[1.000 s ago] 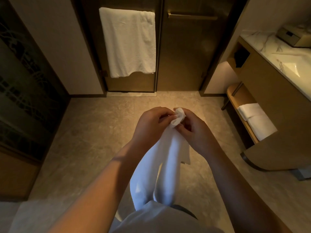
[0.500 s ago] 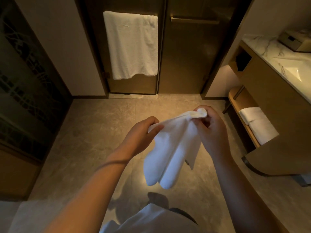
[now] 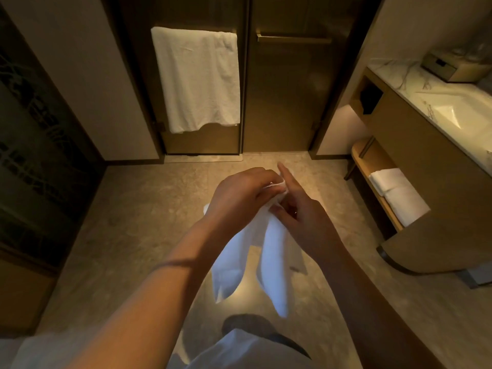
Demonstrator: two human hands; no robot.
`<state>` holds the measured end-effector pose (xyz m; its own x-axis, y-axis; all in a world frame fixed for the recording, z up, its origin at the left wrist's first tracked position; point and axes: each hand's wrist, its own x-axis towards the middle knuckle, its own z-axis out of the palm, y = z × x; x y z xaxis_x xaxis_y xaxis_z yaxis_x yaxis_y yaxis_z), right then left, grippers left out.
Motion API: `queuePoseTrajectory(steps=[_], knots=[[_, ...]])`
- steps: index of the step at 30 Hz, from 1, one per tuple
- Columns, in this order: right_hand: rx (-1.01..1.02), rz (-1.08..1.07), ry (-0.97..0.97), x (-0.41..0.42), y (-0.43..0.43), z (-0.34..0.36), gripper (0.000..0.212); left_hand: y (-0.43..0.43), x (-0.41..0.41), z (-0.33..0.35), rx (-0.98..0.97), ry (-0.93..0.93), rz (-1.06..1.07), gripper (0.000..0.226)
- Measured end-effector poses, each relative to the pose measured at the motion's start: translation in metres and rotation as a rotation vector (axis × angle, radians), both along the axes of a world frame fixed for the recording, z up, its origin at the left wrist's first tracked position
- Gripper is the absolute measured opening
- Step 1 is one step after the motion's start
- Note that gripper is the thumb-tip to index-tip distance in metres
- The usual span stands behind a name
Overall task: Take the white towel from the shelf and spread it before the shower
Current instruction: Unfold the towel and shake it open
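Note:
A white towel (image 3: pixel 269 251) hangs in two long folds from my hands, above the stone floor (image 3: pixel 133 222) in the middle of the room. My left hand (image 3: pixel 242 193) grips its top edge with curled fingers. My right hand (image 3: pixel 300 217) is right beside it at the same bunched top edge, forefinger sticking out straight and the other fingers bent at the cloth; its hold is partly hidden. The glass shower doors (image 3: pixel 282 102) stand straight ahead. The low shelf (image 3: pixel 372 166) under the vanity is at the right.
A second white towel (image 3: pixel 197 78) hangs on the left shower door's bar. More folded towels (image 3: pixel 399 193) lie on the low shelf. The vanity (image 3: pixel 436 161) with basin juts in at the right. A dark patterned panel (image 3: pixel 40 155) lines the left side.
My hands, spread apart half a second ago with the towel's edge stretched between them, have come back together at its top, and the towel hangs down in two folds again.

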<state>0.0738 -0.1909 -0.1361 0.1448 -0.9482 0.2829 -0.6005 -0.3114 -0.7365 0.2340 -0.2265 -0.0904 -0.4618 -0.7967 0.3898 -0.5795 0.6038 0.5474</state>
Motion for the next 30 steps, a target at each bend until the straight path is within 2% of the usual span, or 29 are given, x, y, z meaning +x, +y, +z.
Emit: queuePoseTrajectory(steps=[5,9,12,19,23,26,28,30], knots=[[-0.029,-0.083,-0.102,0.000,0.001,-0.009,0.017,0.003,0.005,-0.007,0.036,0.014,0.021,0.015],[-0.030,-0.152,-0.155,0.005,0.002,-0.014,0.010,0.005,0.020,-0.016,0.069,-0.054,0.082,0.018],[-0.046,-0.221,-0.157,0.002,-0.001,-0.014,0.008,0.005,0.044,-0.023,0.156,-0.037,0.135,0.019],[-0.083,-0.295,-0.105,-0.008,-0.009,-0.010,0.015,0.011,0.076,-0.029,0.368,0.274,0.221,0.012],[-0.093,-0.287,-0.070,-0.011,-0.014,-0.009,0.019,0.015,0.063,-0.029,0.364,0.362,0.229,0.020],[-0.080,-0.275,-0.065,-0.013,-0.018,-0.006,0.032,0.015,0.047,-0.029,0.336,0.430,0.308,0.019],[-0.072,-0.269,-0.097,-0.013,-0.019,-0.004,0.041,0.014,0.038,-0.028,0.288,0.424,0.375,0.012],[-0.081,-0.255,-0.102,-0.014,-0.020,0.000,0.039,0.012,0.032,-0.025,0.223,0.354,0.371,0.013]])
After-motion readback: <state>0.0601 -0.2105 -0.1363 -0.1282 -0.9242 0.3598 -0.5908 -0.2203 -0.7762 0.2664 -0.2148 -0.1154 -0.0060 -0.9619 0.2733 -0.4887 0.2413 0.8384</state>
